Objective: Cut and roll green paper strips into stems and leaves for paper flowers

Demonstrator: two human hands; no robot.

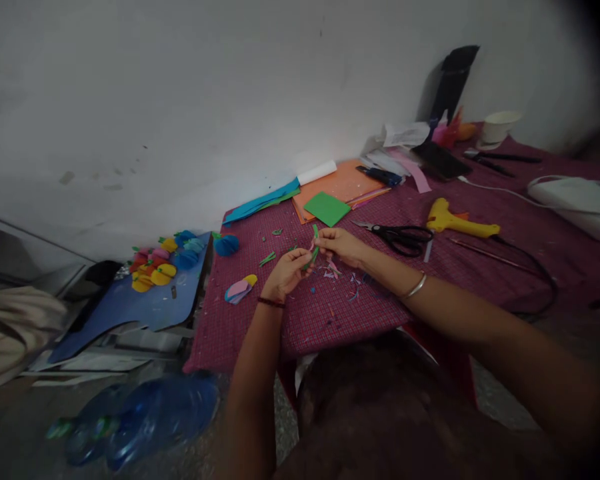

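From where I stand, both hands are nearly together over the tabletop (260, 333), fingers curled in a pinch. The left hand (289, 272) and right hand (343, 247) are clamped on a small green strip (315, 231) between them, above pale paper scraps (334, 270). The forearms reach forward and converge, the right one slanting in across the cloth. At the far right corner stands a white cup (500, 127); I can't make out its contents. Large blue bottles (163, 415) lie on the floor.
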